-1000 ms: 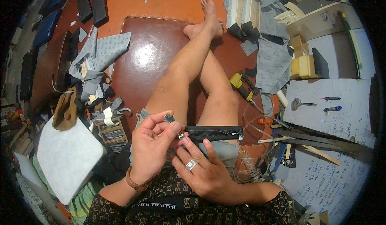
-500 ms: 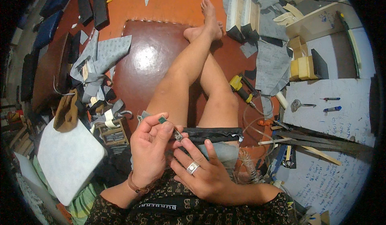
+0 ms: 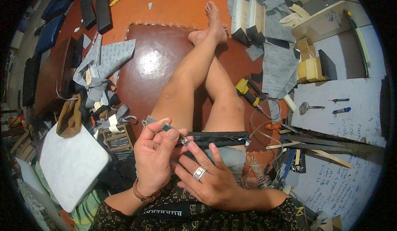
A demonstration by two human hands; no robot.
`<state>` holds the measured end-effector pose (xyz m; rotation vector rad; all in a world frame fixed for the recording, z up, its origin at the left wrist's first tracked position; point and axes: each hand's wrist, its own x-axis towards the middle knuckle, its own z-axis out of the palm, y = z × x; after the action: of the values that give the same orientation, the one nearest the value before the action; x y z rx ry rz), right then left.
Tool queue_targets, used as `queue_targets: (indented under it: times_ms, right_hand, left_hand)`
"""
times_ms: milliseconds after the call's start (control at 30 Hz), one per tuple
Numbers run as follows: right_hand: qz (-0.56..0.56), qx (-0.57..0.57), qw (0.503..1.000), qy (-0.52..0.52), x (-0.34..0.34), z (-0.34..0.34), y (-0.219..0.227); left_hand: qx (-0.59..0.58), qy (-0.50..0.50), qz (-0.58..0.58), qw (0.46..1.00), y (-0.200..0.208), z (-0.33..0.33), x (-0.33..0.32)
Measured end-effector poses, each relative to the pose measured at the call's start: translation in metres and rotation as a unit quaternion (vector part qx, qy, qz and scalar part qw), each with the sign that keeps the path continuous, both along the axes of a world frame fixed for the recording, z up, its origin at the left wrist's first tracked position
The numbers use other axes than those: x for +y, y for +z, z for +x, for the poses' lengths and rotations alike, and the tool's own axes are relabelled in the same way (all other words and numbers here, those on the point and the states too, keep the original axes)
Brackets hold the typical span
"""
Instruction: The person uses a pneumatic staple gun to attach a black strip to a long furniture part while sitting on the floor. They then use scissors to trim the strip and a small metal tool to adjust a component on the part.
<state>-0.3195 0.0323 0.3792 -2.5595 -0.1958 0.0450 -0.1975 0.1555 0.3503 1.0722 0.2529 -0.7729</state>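
My left hand (image 3: 155, 150) pinches a small nail clipper (image 3: 183, 139) between thumb and fingers. Its metal end points toward my right hand, and a dark green part (image 3: 166, 127) shows above the thumb; my fingers hide most of the rest. My right hand (image 3: 209, 177) is open with its fingers spread, the back of the hand facing up and a silver ring (image 3: 199, 173) on one finger. One fingertip of that hand meets the clipper's metal end. Both hands are above my lap, near the dark hem of the shorts (image 3: 219, 139).
A yellow and black air tool (image 3: 247, 91) with a hose lies right of my legs. At left are a white padded panel (image 3: 72, 165), grey fabric scraps (image 3: 113, 55) and a wooden box (image 3: 118, 139) of metal strips. Pens (image 3: 341, 110) lie on a white board at right.
My left hand has tilted the clipper slightly, and its metal end shows more brightly at the same fingertip. My right hand stays almost in place.
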Motion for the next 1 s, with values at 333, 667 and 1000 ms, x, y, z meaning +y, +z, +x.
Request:
queue_targets:
  times_ms: [333, 667, 1000]
  right_hand:
    - [0.014, -0.008, 1.0, -0.006, 0.0007, -0.0002, -0.0009]
    - [0.045, 0.012, 0.999, 0.003, 0.0006, 0.0007, -0.0014]
    - [0.035, 0.006, 0.999, 0.009, -0.0009, 0.0008, -0.0033]
  left_hand:
    - [-0.008, -0.004, 0.006, 1.0, -0.0032, -0.0012, -0.001]
    - [-0.025, -0.005, 0.011, 1.0, -0.009, -0.0032, -0.0002]
    - [-0.027, -0.001, 0.018, 0.999, -0.0059, -0.0039, -0.0024]
